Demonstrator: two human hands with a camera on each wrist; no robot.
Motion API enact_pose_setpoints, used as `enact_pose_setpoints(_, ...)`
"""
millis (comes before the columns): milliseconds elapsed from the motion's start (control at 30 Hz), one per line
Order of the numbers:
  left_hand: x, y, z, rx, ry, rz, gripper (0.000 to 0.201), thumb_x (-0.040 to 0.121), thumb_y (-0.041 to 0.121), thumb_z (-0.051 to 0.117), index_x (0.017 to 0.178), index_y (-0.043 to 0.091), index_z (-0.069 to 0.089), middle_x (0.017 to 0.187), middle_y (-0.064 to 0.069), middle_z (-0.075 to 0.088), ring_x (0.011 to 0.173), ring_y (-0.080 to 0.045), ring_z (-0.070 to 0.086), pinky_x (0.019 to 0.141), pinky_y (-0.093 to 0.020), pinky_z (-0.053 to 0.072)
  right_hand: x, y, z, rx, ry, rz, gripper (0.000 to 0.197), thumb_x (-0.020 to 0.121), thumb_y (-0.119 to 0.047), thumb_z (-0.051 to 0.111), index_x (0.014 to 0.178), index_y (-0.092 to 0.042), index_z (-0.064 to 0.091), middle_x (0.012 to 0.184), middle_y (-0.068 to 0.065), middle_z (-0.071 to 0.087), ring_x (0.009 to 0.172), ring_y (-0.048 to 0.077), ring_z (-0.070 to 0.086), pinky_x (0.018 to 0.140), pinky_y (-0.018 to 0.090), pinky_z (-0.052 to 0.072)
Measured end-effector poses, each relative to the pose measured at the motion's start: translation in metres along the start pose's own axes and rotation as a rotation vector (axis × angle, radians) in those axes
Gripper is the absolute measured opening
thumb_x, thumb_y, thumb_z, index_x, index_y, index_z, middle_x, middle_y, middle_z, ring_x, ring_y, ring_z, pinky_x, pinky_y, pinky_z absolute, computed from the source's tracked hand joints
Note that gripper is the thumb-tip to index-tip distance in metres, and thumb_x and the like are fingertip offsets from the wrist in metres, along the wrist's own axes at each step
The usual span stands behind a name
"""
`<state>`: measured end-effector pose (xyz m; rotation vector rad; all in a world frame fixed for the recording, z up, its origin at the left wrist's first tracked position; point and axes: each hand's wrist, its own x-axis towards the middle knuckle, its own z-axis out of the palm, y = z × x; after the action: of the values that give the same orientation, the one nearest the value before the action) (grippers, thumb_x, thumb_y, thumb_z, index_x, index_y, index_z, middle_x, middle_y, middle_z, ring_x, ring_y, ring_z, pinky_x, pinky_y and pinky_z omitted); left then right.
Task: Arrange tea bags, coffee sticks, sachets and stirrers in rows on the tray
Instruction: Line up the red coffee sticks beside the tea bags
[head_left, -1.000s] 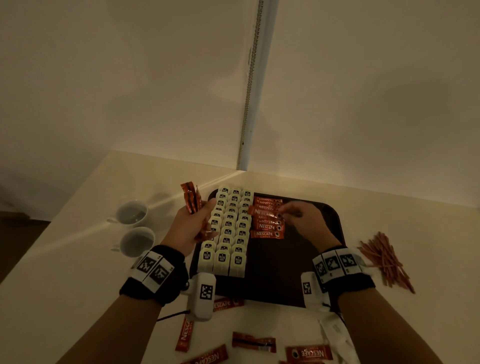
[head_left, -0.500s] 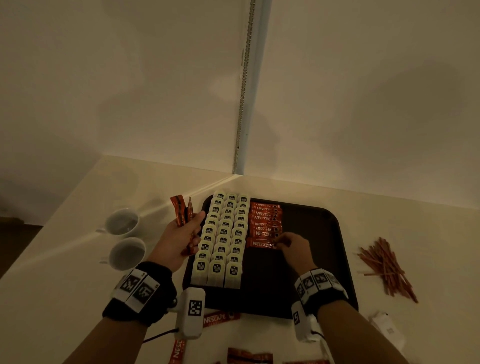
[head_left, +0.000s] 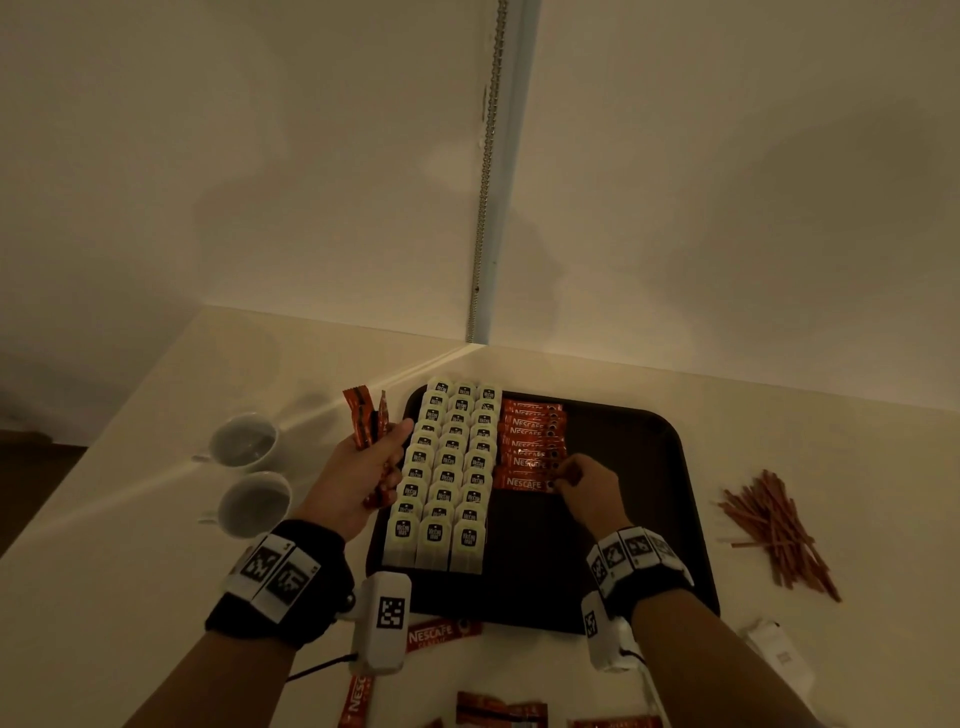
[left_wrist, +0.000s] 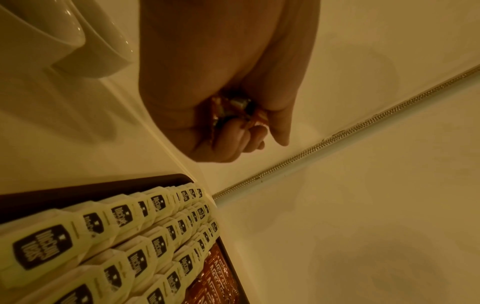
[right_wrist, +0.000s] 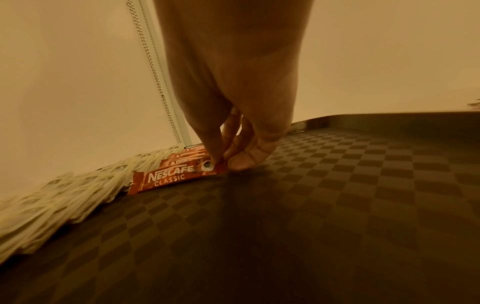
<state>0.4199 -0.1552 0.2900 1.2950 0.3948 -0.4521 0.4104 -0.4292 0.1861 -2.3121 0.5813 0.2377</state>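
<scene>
A dark brown tray (head_left: 649, 519) holds three columns of pale tea bags (head_left: 452, 467) on its left side. Beside them lies a column of red coffee sticks (head_left: 530, 431). My right hand (head_left: 558, 480) pinches the right end of the nearest coffee stick (right_wrist: 171, 178), which lies flat on the tray (right_wrist: 337, 205) with its left end against the tea bags (right_wrist: 64, 197). My left hand (head_left: 384, 457) hovers over the tray's left edge and grips a bundle of coffee sticks (head_left: 363, 421) in a fist (left_wrist: 233, 115).
Two white cups (head_left: 244, 441) (head_left: 254, 501) stand left of the tray. A pile of brown stirrers (head_left: 774, 525) lies to its right, with a white sachet (head_left: 774, 654) nearer me. Loose coffee sticks (head_left: 441, 634) lie in front of the tray. Walls meet behind it.
My right hand has drawn back from the middle of the coffee column to the right end of the nearest stick. The left hand still holds its bundle.
</scene>
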Motion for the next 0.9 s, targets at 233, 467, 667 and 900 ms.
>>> enact_pose_setpoints(233, 0.002, 0.0, 0.003, -0.073, -0.044, -0.07, 0.004, 0.095, 0.016, 0.048, 0.097, 0.013, 0.046, 0.063, -0.002, 0.056, 0.045, -0.012, 0.046, 0.034, -0.016, 0.029, 0.003, 0.0, 0.003, -0.036, -0.019, 0.069, 0.018, 0.089, -0.012, 0.06, 0.107, -0.011, 0.057, 0.115, 0.007, 0.058, 0.101, 0.016, 0.055, 0.081, 0.022, 0.043)
enact_pose_setpoints(467, -0.002, 0.001, 0.011, 0.005, -0.102, -0.026, 0.016, 0.095, 0.019, 0.054, 0.109, 0.011, 0.058, 0.088, -0.006, 0.073, 0.058, -0.016, 0.067, 0.034, -0.017, 0.034, 0.001, -0.006, -0.002, -0.028, 0.0, 0.112, 0.021, 0.088, -0.016, 0.061, 0.107, -0.01, 0.053, 0.111, 0.008, 0.058, 0.099, 0.019, 0.057, 0.083, 0.027, 0.048)
enact_pose_setpoints(667, -0.007, 0.003, 0.023, 0.187, -0.103, 0.082, 0.016, 0.083, 0.016, 0.069, 0.097, 0.008, 0.066, 0.081, -0.005, 0.07, 0.055, -0.014, 0.063, 0.039, -0.019, 0.036, -0.029, -0.069, -0.023, 0.227, -0.012, -0.222, 0.019, 0.091, -0.03, 0.056, 0.105, -0.018, 0.054, 0.101, -0.005, 0.056, 0.091, 0.008, 0.056, 0.077, 0.02, 0.048)
enact_pose_setpoints(900, -0.011, 0.013, 0.023, 0.286, -0.062, 0.206, 0.026, 0.08, 0.014, 0.073, 0.1, 0.0, 0.066, 0.073, -0.003, 0.072, 0.05, -0.01, 0.06, 0.047, -0.021, 0.041, -0.072, -0.13, -0.048, 0.664, -0.303, -0.46, 0.022, 0.097, -0.018, 0.047, 0.112, -0.02, 0.063, 0.101, -0.002, 0.066, 0.086, 0.007, 0.064, 0.075, 0.022, 0.052)
